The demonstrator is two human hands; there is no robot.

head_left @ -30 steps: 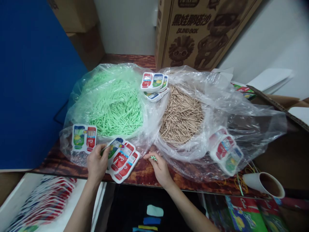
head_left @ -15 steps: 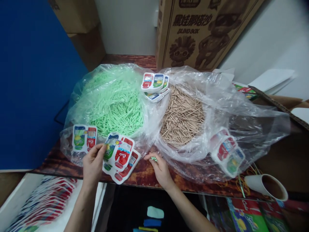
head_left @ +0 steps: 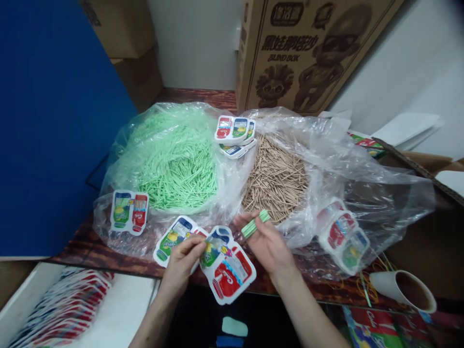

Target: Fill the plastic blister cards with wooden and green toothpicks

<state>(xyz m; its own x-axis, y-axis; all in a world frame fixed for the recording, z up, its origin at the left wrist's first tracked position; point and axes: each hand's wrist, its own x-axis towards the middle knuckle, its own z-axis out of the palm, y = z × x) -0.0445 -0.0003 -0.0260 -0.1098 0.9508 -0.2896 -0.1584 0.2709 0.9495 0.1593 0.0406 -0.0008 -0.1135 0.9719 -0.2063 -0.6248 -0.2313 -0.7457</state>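
My left hand (head_left: 186, 256) pinches the left edge of a printed card (head_left: 232, 270) with a green Sprite-like can and a red Cola can on it. The card is tilted just above the table's front edge. Across my right hand (head_left: 270, 249) lies a small bundle of green sticks (head_left: 255, 224), held between thumb and fingers. A similar card (head_left: 170, 244) rests behind my left hand, partly covered. Another card (head_left: 129, 211) lies farther left on clear plastic. Behind the hands are a heap of green sticks (head_left: 181, 169) and a heap of brown sticks (head_left: 275, 179), both in clear plastic bags.
More cards (head_left: 235, 130) are stacked between the heaps, and several (head_left: 342, 234) lie at right. A paper cup (head_left: 402, 290) of dark liquid stands near the front right edge. A white box (head_left: 119, 299) of cards sits lower left. A large carton (head_left: 308, 58) stands behind.
My left hand has moved right and down with the card, away from the card beneath. My right hand has moved right and turned, so the green bundle now shows lengthwise.
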